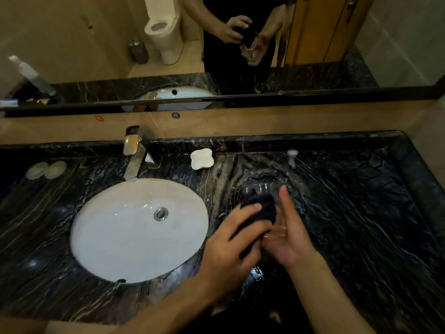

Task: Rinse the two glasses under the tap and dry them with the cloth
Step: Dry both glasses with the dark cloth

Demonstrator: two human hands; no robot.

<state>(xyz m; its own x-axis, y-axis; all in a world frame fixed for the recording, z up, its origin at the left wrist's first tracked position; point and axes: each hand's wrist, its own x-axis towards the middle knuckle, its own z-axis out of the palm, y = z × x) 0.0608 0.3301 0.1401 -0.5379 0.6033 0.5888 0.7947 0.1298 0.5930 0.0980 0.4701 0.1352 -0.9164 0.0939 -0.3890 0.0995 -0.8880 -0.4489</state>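
Note:
My right hand point(292, 239) cradles a clear glass point(274, 231) in its palm, above the dark marble counter point(361, 213) to the right of the sink. My left hand point(231, 249) grips a dark cloth point(262, 209) and presses it against that glass. The cloth hides most of the glass. Just beyond the hands a second clear glass point(261, 188) stands on the counter, faint against the dark stone and partly behind the cloth. No water comes from the metal tap point(133, 153) at the back of the white oval sink point(134, 237).
A white soap dish point(201, 159) sits behind the sink to the right of the tap. Two pale round soaps point(47, 169) lie at the far left. A small white fitting point(292, 156) stands at the back right. The mirror point(240, 44) rises behind the counter.

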